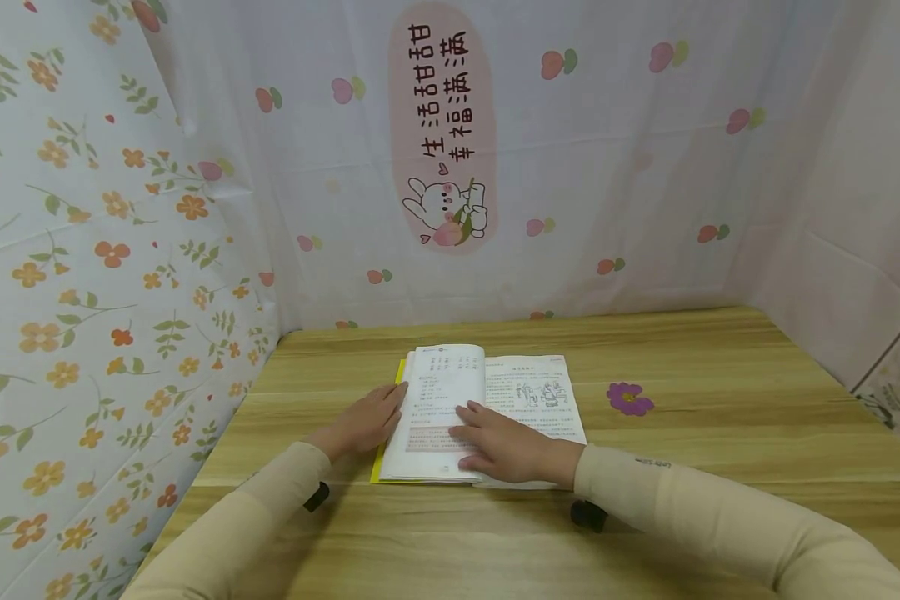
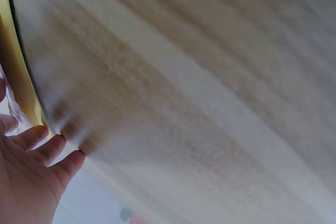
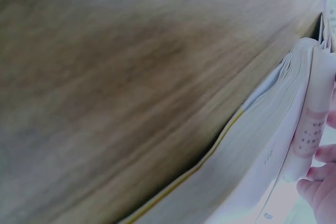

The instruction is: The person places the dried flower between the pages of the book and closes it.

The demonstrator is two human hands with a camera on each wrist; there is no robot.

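An open book (image 1: pixel 438 392) with printed pages and a yellow cover edge (image 1: pixel 380 461) lies on the wooden table. My left hand (image 1: pixel 367 419) rests along the book's left edge. In the left wrist view, the fingertips (image 2: pixel 73 159) of that hand reach the tabletop beside the yellow cover. Across the gutter lies my right hand (image 1: pixel 506 444), its spread fingers resting on the left page and its palm over the lower part of the right page. The right wrist view shows the page stack (image 3: pixel 268 145) from its lower edge, with the right fingers (image 3: pixel 326 153) on the page.
A purple paper flower (image 1: pixel 630 399) lies on the table (image 1: pixel 682 467) to the right of the book. Behind the table hangs a white curtain (image 1: pixel 607 167) with hearts and a rabbit print, and a flowered cloth (image 1: pixel 82 292) covers the left side.
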